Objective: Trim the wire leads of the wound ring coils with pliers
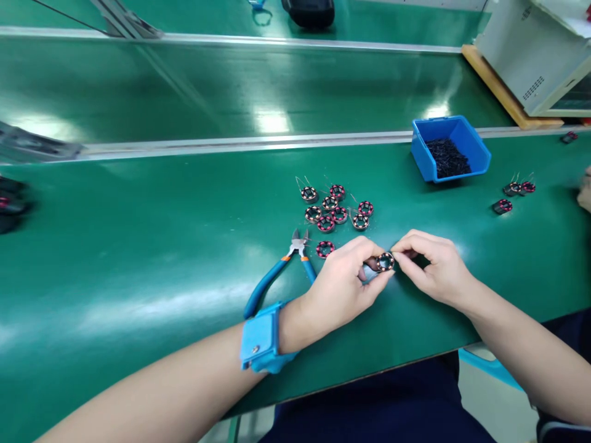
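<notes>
Between the thumb and fingers of my left hand (344,277) sits a small ring-shaped wound motor stator (385,262), its copper-coloured face turned up. My right hand (431,261) pinches at the stator's right edge with thumb and forefinger; whatever lies between those fingertips is too small to make out. Just left of my left hand, diagonal cutters (272,282) with blue handles lie with their jaws apart. A single red-wound stator (325,248) rests by the cutters' tips. Beyond it lies a loose group of several stators (325,223), some with thin wires sticking up.
A blue bin (480,159) of small black pieces (447,159) stands at the back right. More stators (502,206) lie to its front right, near another person's hand (585,191). A metal rail (231,144) borders the green table (138,258). A grey-white machine (530,61) stands far right.
</notes>
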Motion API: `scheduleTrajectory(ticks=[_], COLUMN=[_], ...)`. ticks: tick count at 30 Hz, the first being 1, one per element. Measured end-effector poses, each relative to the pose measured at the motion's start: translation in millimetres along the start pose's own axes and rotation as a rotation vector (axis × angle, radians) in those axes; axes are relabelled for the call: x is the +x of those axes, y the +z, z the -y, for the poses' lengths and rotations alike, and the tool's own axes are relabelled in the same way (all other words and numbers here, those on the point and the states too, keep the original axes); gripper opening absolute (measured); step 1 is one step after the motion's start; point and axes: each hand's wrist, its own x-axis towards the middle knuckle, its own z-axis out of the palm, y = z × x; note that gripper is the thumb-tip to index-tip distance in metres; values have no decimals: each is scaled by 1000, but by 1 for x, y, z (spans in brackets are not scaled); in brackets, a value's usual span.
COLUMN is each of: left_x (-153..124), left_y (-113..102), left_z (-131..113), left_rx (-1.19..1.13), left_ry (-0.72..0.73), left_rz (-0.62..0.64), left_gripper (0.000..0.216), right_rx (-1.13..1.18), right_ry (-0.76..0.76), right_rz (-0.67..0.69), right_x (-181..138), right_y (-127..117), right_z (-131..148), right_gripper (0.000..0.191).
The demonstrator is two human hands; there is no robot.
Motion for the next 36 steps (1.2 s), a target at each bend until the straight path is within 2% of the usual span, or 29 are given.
scheduleTrajectory(ticks=[6, 9, 11, 12, 14, 16, 17, 19, 20, 22, 24, 27, 31, 36], left_x=[-1, 0, 2, 4, 7, 11, 13, 13, 12, 8, 2, -2, 1, 4], left_y=[-1, -2, -4, -6, -12, -18, -21, -24, -23, -17, -8, 2, 2, 3], left_z=[3, 8, 11, 12, 11, 9, 8, 5, 4, 2, 2, 5, 7, 6], left_rx=[79, 202, 340, 436, 662, 884, 967, 1027, 989, 796, 574, 420, 391, 329], left_ry=[23, 99, 174, 205, 244, 251, 256, 310, 361, 478, 533, 460, 319, 271], left_rz=[-3, -2, 17, 18, 6, -31, -56, -119, -139, -88, 90, 330, 368, 339], left_gripper=[5, 6, 9, 12, 18, 23, 25, 26, 27, 30, 38, 64, 66, 65], right_rx=[4, -11, -42, -78, -201, -352, -417, -483, -480, -446, -396, -328, -245, -125], right_ry=[-53, -83, -90, -82, -19, 126, 211, 413, 516, 583, 585, 535, 455, 340], right_rz=[8, 31, -30, -121, -417, -740, -858, -981, -1006, -1004, -941, -813, -682, -516], right_x=[-4, -3, -1, 0, -1, -6, -10, -19, -22, -24, -20, -10, -7, -14], right_y=[7, 10, 5, 0, -20, -49, -65, -97, -110, -131, -142, -138, -104, -53], right_z=[-1, 2, 2, 0, -12, -36, -52, -87, -103, -131, -148, -152, -131, -83], right_gripper=[16, 20, 22, 22, 24, 33, 42, 66, 71, 68, 63, 56, 52, 45])
